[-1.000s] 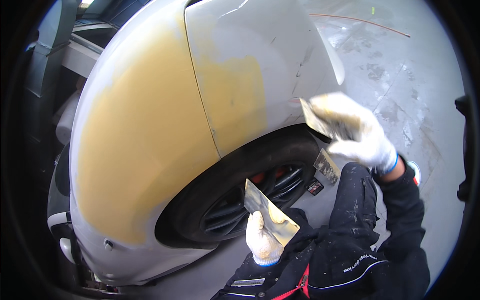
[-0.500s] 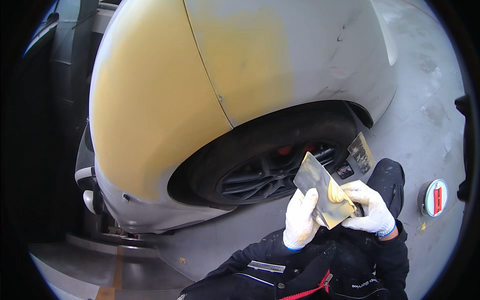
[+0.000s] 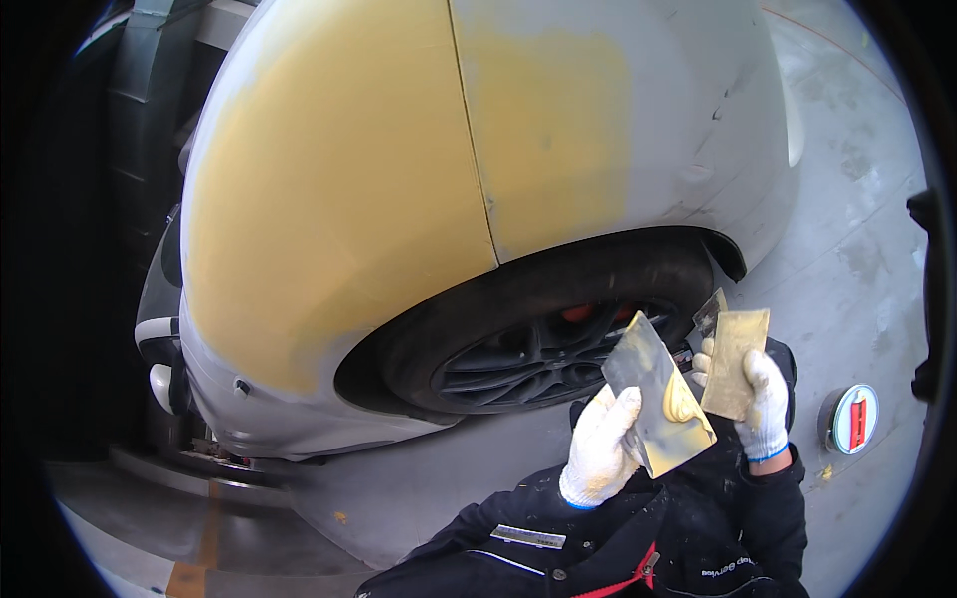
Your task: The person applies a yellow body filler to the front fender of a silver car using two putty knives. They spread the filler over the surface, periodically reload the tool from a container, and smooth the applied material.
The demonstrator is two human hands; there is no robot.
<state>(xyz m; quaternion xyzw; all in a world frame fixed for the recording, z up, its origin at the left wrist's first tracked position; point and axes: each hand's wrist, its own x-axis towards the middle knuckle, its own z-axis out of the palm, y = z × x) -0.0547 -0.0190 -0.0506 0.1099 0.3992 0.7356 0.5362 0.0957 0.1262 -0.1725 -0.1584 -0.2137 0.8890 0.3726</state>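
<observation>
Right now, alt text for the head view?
A white-gloved left hand holds a gray plate with yellow paste and the gloved right hand a beige spreader, near a car's wheel. Yellow patches flank a seam in the pale bodywork; a round tin sits on the floor at right.

I see broad yellow patches (image 3: 329,219) with cloudy edges on a pale grey car body (image 3: 698,149); the tyre (image 3: 638,261) is black. The left hand (image 3: 599,448) and right hand (image 3: 765,404) are gloved in white, hemmed blue. The grey plate (image 3: 638,367) is smeared yellow; the spreader (image 3: 738,361) is tan. The black jacket (image 3: 613,548) has a red zip (image 3: 647,564).
</observation>
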